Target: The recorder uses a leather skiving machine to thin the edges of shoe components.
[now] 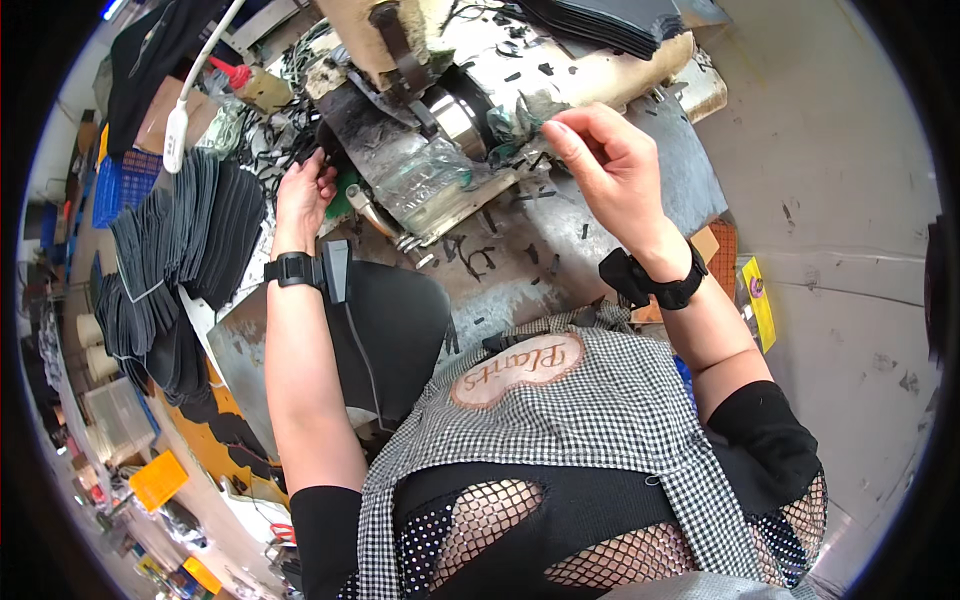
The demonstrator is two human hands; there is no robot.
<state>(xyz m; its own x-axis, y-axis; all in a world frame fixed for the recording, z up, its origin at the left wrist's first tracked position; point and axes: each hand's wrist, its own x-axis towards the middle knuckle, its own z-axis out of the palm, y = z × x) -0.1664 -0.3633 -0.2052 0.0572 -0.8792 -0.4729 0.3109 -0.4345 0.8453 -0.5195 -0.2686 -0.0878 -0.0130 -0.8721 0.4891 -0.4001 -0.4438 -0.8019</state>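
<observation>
A cream machine [375, 40] with a shiny metal drum [460, 118] and clear plastic taped over its front stands before me. My left hand [306, 195] is at the machine's left side, fingers curled beside a heap of thin black scraps [285, 140]; anything in its grip is hidden. To the right of the drum my right hand [612, 160] is raised, thumb and forefinger brought together near crumpled greenish clear plastic [520, 122]. Whatever is in that pinch is too small to make out. A dark grey flat panel [395, 315] lies beside my left forearm.
Fanned stacks of dark grey cut pieces [185, 230] lie at the left. Another black stack [610, 22] rests at the back. Black offcuts [470, 262] litter the metal tabletop [530, 270]. A white cable with a switch [176, 135] hangs at upper left. A grey wall [830, 250] bounds the right.
</observation>
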